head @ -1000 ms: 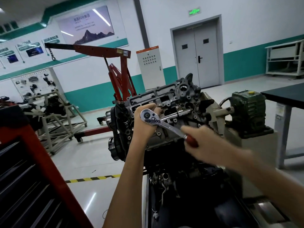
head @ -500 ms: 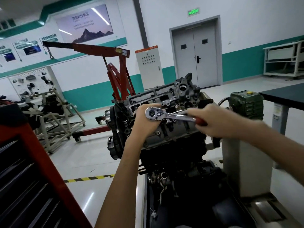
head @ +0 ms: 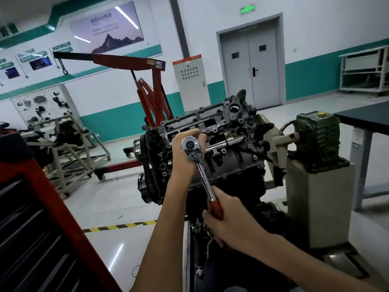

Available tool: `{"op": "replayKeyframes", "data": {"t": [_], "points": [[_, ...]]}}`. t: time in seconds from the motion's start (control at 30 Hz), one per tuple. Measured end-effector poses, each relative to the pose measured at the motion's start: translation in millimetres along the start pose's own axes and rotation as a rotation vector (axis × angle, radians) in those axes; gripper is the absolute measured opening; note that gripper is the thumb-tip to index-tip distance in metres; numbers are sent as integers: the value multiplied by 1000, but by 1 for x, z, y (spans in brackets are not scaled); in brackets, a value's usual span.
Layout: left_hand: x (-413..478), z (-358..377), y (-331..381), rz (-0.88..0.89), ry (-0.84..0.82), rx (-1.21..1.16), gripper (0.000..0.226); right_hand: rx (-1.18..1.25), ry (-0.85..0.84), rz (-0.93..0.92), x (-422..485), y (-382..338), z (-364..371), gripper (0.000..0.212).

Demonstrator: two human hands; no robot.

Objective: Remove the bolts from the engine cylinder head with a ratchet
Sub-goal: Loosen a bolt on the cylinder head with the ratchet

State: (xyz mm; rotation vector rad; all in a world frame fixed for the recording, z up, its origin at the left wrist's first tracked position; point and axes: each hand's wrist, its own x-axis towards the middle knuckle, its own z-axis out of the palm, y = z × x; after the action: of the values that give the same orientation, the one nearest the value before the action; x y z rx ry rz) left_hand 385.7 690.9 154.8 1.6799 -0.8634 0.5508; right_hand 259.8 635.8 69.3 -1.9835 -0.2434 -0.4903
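Two grips on one ratchet

Head view: left grip (head: 183, 159) curls round the head of the chrome red-handled ratchet (head: 201, 168); right grip (head: 230, 225) clamps its handle. The extension bar (head: 228, 142) runs into the grey cast-metal engine cylinder head (head: 237, 123) ahead.

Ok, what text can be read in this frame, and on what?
"2025", then "02": wall panel, character between unclear.
Mountain poster: Chinese heading, too blurred.
Green sign above the door: unreadable.
Orange strip on the cabinet, hoist sticker: too small.
Ratchet: no marking legible.
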Motion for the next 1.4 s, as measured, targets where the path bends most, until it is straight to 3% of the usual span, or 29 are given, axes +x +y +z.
{"op": "replayKeyframes", "data": {"t": [0.13, 0.2, 0.27, 0.37, 0.47, 0.57, 0.67, 0.8, 0.9, 0.97, 1.03, 1.1, 1.2, 1.3, 1.33, 1.4], "points": [[-3, -14, 3, 8, -72, -12, 24, -528, -145, -130, 26, -6, -89, 18], [-1, -17, 4, 43, -162, 34, 16, -840, -107, -233, 46, -19, -128, 17], [1, -16, 3, 58, -199, 69, 14, -994, -35, -298, 57, -23, -144, 17], [-2, -9, -1, 49, -90, -22, 24, -829, -14, -246, 39, -4, -116, 24], [-2, 1, -2, 52, -6, -66, 41, -399, 116, -167, 7, 10, -52, 28], [-1, 6, 3, 22, 29, -99, 39, 32, 158, -56, -5, 4, 9, 29], [-3, 7, 2, 27, 6, -77, 38, 164, 124, 2, -5, -3, 23, 35], [-1, -7, 0, 39, -100, -35, 50, -258, -39, -55, 6, -3, -43, 27], [0, -16, 2, 27, -168, -34, 47, -646, -186, -130, 38, -18, -110, 22], [-1, -14, 6, 42, -208, -26, 51, -894, -142, -207, 58, -28, -138, 14], [-3, -9, 6, 65, -179, -36, 55, -950, -101, -214, 60, -25, -141, 14], [-6, -5, 4, 57, -109, -50, 55, -810, -81, -168, 42, -11, -119, 17], [-7, 4, 0, 28, 1, -73, 55, -359, 18, -91, 5, 5, -61, 20], [-8, 14, 5, 45, 53, -119, 53, 115, 12, 2, -10, 3, -4, 28], [-8, 16, 7, 61, 61, -106, 53, 191, -2, 18, -9, 2, 6, 30], [-7, 13, 7, 76, 54, -62, 54, 80, -16, 2, -5, 3, 3, 29]]}}
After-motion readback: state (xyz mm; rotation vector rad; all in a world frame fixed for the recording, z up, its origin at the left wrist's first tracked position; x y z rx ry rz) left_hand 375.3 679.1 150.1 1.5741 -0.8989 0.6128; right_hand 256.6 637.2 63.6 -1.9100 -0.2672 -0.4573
